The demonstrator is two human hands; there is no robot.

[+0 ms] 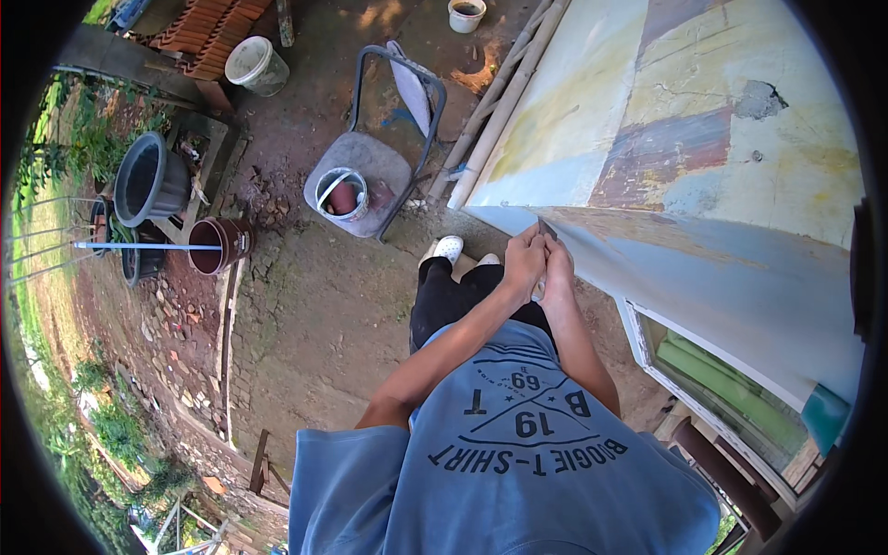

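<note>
While we stand close to the painted wall [573, 139], our left hand [524, 265] and right hand [559, 270] come together, fingers curled around a slim tool [545, 227]. Its dark, flat tip juts out beyond our fingers, at the wall's corner edge; whether it touches the surface, we cannot tell. Most of the tool is hidden in our grip. Ahead of us, slightly left, we see a grey chair [384, 159] with a paint-smeared bucket [323, 211] resting on its seat. Bamboo poles [514, 100] lie along the wall's foot. Farther left, we have a brown pot [237, 242], a pale blue pole [153, 246] reaching into it, and a grey basin [171, 190] just beyond.
</note>
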